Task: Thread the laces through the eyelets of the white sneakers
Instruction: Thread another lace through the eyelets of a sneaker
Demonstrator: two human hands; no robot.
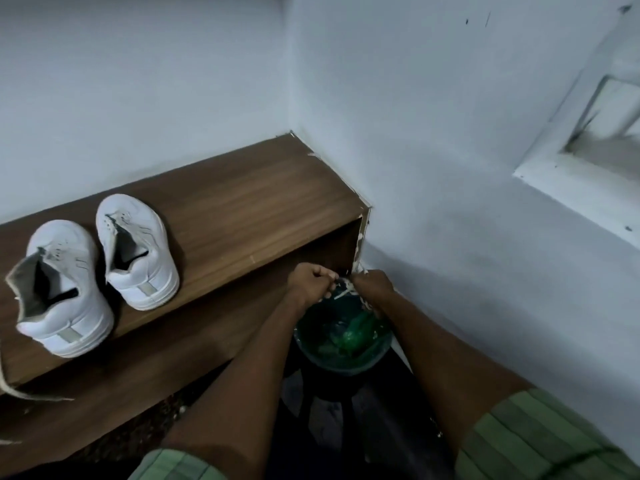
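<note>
A person's left hand (311, 279) and right hand (371, 284) meet over a dark green bin (341, 332) in the corner, both curled tight on a pale lace (342, 291) bunched between them, apparently working it loose or straightening it before threading. The two white sneakers (100, 271) stand well apart from the hands, side by side on a low wooden shelf (242, 209), heels toward the camera and tongues open, their eyelets seemingly bare; none of the threading looks done. A second lace (20, 389) trails off the shelf's front edge at far left, just beside the nearer shoe. The bin, which holds a green bottle-like object (353, 336), sits on a dark stool (329, 403) directly beneath the hands, so a dropped lace could land in the rubbish. White walls (450, 150) close in on two sides, leaving the shelf as the only working surface, and the hands must travel left across it to reach the shoes
</note>
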